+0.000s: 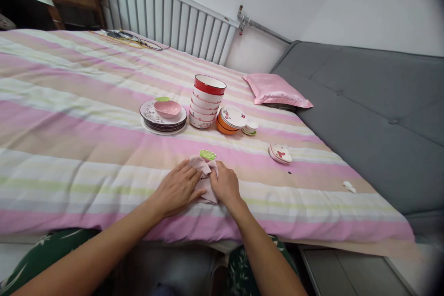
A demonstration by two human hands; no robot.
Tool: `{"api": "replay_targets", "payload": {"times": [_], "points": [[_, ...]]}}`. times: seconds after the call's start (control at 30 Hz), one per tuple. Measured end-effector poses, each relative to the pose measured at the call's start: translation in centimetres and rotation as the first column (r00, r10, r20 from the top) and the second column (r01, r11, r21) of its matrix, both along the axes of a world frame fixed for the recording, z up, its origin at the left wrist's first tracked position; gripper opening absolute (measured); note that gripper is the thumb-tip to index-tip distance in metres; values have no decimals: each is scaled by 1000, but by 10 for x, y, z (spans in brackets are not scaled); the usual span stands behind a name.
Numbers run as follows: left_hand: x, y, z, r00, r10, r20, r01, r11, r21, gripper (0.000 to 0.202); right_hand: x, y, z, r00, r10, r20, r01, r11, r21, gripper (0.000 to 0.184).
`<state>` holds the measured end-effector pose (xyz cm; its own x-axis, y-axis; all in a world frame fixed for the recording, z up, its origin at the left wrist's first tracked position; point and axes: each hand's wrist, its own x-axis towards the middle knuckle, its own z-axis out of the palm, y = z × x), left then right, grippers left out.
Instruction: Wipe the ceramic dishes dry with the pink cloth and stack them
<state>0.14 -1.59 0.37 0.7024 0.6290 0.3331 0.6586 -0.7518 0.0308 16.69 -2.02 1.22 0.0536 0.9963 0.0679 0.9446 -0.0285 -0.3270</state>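
A pale pink cloth (208, 188) is bunched on the striped bedspread in front of me. A green leaf-shaped piece (208, 154) of a dish sticks out past the cloth's far edge; the rest of that dish is hidden. My left hand (180, 187) holds the cloth from the left, fingers fairly straight and the thumb over its near part. From the right, my right hand (226, 186) grips the cloth with bent fingers. Beyond stand a stack of plates (163, 125) with a pink dish (167, 109) on top, and a tall stack of bowls (207, 99).
Right of the tall stack are orange bowls (225, 128) topped by a white flowered dish (234, 116), and small white dishes (251, 124). Two-tone small dishes (280, 153), a crumpled white scrap (349, 187) and a pink pillow (277, 90) lie rightward. Cables (135, 39) lie far back.
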Motion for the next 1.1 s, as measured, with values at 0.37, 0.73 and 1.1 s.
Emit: {"api": "replay_targets", "payload": {"times": [0.37, 0.73, 1.1], "points": [[-2, 2, 6, 995, -92, 45, 97, 987, -130, 32, 0, 0, 2, 1000, -4, 6, 4, 1000, -26, 33], [-6, 6, 2, 949, -167, 266, 232, 944, -234, 21, 3, 0, -2, 1000, -1, -29, 1, 1000, 1, 32], [-21, 17, 10, 959, -144, 245, 179, 975, -130, 33, 4, -2, -1, 992, -29, -123, 37, 997, 65, 31]]}}
